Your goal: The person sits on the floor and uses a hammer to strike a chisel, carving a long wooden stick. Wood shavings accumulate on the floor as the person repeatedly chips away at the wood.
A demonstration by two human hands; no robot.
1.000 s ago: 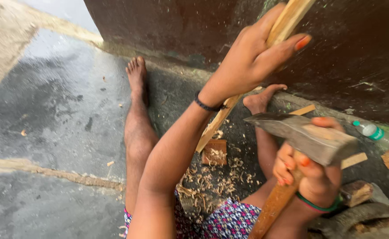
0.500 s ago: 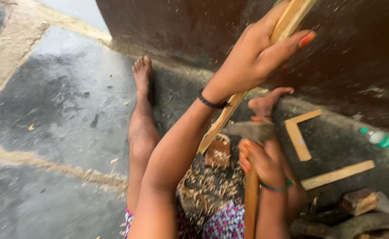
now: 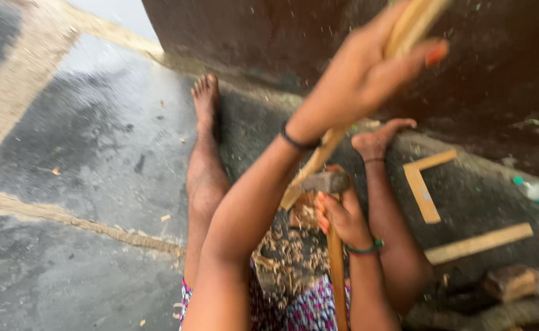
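Note:
My left hand is raised and grips a long pale wooden stick that slants down to a small wooden block on the ground between my legs. My right hand is closed around the wooden handle of a hatchet, just below its grey metal head, which meets the lower part of the stick. Wood shavings lie heaped around the block. The view is blurred by motion.
My bare legs stretch along the grey concrete floor toward a dark wall. Flat wooden strips lie at the right, with a plastic bottle and chunks of wood beyond them.
The hatchet has come down from a raised position at the right onto the lower part of the stick. My left hand has kept the stick held up.

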